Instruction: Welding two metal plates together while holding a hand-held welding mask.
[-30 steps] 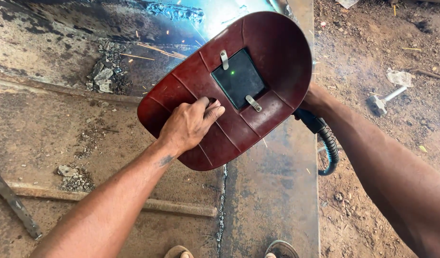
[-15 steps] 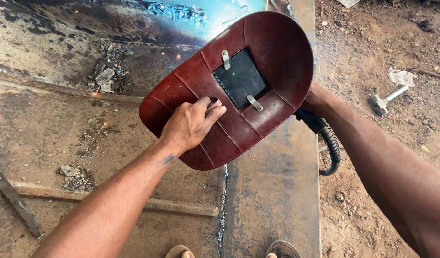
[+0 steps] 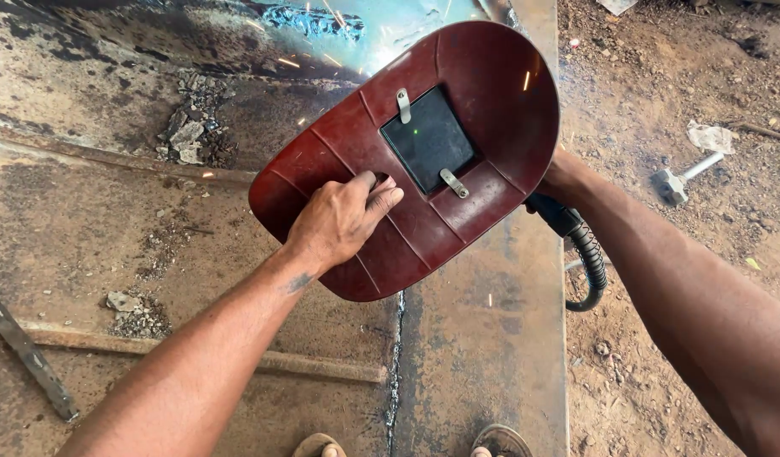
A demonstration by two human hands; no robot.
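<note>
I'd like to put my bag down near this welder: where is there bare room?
Bare steel plate lies between the weld seam and the black cable. Crowded: slag rubble upper left, the hammer on the dirt, sparks above the red shield in the left hand.

No packages, labels, signs, screens visible.

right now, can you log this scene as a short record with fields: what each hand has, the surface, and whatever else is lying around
left hand: left hand grips the dark red welding shield from behind, holding it up over the work
right hand: right hand mostly hidden behind the shield, on a black torch handle with a ribbed cable
shield window: dark square lens held by two metal clips
surface: rusty steel plate with a weld seam
sparks: bright glare and sparks above the shield
nearby: hammer on the dirt, slag chips
</note>
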